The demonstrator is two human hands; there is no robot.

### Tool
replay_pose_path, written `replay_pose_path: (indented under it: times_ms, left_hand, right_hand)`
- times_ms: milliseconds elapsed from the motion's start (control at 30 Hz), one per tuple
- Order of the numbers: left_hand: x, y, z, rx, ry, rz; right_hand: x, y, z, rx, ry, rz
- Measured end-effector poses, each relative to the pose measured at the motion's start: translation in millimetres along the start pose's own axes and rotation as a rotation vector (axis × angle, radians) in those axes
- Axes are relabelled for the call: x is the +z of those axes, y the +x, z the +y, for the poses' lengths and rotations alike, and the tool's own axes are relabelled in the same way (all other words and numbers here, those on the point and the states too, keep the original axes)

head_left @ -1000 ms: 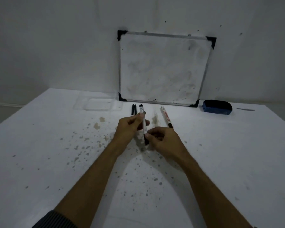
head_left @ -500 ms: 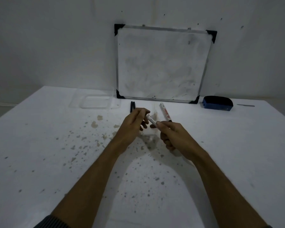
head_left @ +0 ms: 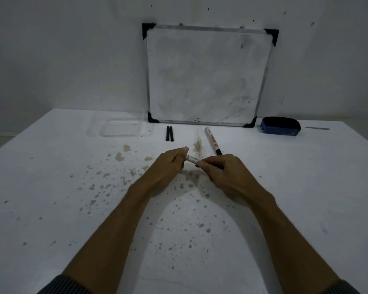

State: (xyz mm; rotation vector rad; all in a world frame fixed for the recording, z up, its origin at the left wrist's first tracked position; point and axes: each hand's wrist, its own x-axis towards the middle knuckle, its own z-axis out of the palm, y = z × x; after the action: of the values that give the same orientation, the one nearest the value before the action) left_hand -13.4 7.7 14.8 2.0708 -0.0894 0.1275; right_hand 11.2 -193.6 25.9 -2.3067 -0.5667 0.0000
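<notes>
Marker gripped at both ends, above the middle of the table.
My left hand and right hand each curl tight round one end of the marker, holding it nearly level and well short of the table's far edge. I'd pull straight along the barrel with a slight twist, wrists steady. A bending tug risks a jerk and stray ink.

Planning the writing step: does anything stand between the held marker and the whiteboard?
Nothing visible blocks it. The left hand and right hand grip the marker; a second marker and two black sticks lie flat on the table before the whiteboard.
</notes>
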Motion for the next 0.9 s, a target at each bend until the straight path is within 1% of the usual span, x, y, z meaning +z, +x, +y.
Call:
replay_pose_path:
  times_ms: [67, 133, 200, 267, 300, 400, 533, 600, 667, 767, 833, 900]
  left_hand:
    - [7.5, -1.6, 5.4, 0.005, 0.008, -0.009]
    - [13.8, -3.8, 6.8, -0.002, 0.005, -0.037]
    - [12.6, -4.8, 5.6, 0.013, 0.012, -0.089]
    - [7.6, -3.3, 4.2, 0.057, 0.084, -0.117]
    - [6.4, -1.8, 4.6, 0.064, 0.137, -0.115]
    - [7.5, 1.7, 5.7, 0.060, 0.195, -0.072]
    - [8.6, 1.8, 3.0, 0.017, 0.100, -0.030]
    - [8.0, 4.1, 2.9, 0.002, 0.121, -0.026]
    - [8.0, 5.7, 2.1, -0.020, 0.111, -0.051]
    - [7.1, -0.5, 2.2, -0.034, 0.019, -0.093]
    - [6.2, -5.8, 2.8, 0.015, 0.065, -0.109]
    - [5.3, -7.7, 4.4, 0.063, 0.129, -0.105]
  right_hand:
    - [-2.4, 2.7, -3.1, -0.049, -0.214, -0.013]
    - [1.5, 1.9, -9.3, -0.095, -0.282, -0.029]
    - [6.9, 1.5, -11.6, -0.088, -0.203, -0.081]
    - [9.7, 3.6, -9.0, -0.062, -0.100, -0.140]
    - [9.9, 5.5, -7.3, -0.069, -0.068, -0.141]
    - [14.3, 6.9, -0.1, -0.132, -0.059, -0.056]
    - [23.7, 2.8, 3.4, -0.204, -0.246, 0.113]
    - [24.2, 1.4, 3.2, -0.201, -0.278, 0.165]
    - [23.5, 0.3, 2.1, -0.165, -0.235, 0.141]
    - [23.2, 0.1, 0.3, -0.111, -0.174, 0.060]
    - [23.7, 2.7, -0.4, -0.093, -0.127, 0.039]
    - [24.4, 4.0, 0.4, -0.118, -0.111, 0.050]
